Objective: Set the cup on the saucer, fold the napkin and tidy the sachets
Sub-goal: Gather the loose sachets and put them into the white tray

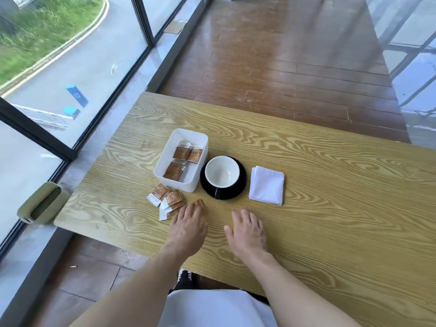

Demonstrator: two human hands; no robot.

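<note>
A cup (222,171), white inside, stands on a black saucer (240,185) in the middle of the wooden table (330,208). To its right lies a folded white napkin (267,185). Left of the saucer, a white box (188,138) holds several brown sachets (186,153). More brown sachets (168,199) lie loose on the table in front of the box. My left hand (187,228) rests palm down with its fingertips on the nearest loose sachets. Flat on the table in front of the saucer is my right hand (247,230), fingers apart, holding nothing.
The table's left edge runs beside a glass wall with dark frames. A pale green bin (43,202) stands on the floor by the table's left corner. Beyond the far edge is wooden floor.
</note>
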